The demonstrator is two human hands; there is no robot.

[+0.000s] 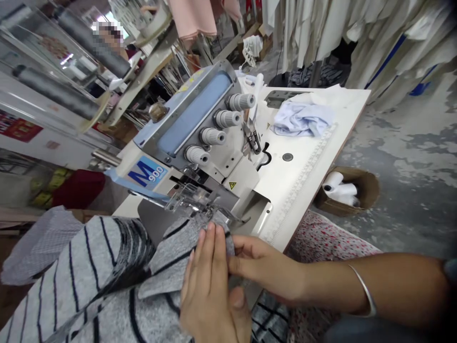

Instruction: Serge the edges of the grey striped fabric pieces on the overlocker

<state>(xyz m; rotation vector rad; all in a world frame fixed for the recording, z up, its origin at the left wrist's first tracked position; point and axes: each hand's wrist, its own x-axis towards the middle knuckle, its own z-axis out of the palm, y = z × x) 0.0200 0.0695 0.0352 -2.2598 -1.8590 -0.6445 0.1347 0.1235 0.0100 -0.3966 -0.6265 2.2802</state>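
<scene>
Grey knit fabric with black stripes lies at the front of a blue and white overlock sewing machine, its far edge by the presser foot. My left hand rests flat on this fabric, fingers stretched together toward the presser foot. Just to its right, my right hand pinches the fabric's right edge between thumb and fingers; the fingertips are partly hidden behind the left hand. A silver bangle is on the right wrist. More striped fabric is piled at the lower left and hangs below the hands.
On the white table are a crumpled pale blue cloth and thread snips. A cardboard box with white thread cones stands on the floor at right. Grey thread cones stand upper left. Pale garments hang behind.
</scene>
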